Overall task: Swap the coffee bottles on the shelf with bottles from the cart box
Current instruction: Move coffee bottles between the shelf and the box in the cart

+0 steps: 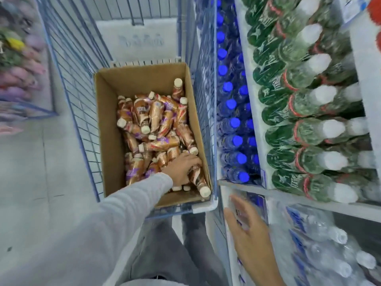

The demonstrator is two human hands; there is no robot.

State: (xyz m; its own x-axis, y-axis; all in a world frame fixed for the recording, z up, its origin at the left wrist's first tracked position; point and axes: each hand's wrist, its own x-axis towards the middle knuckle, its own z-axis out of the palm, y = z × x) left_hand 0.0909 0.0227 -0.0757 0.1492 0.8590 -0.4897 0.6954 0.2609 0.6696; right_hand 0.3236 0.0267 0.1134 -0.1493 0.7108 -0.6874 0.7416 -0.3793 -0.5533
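Left hand grips coffee bottle in box.

Box top open; cart mesh walls sides.

Pale grey floor, white shelving right.
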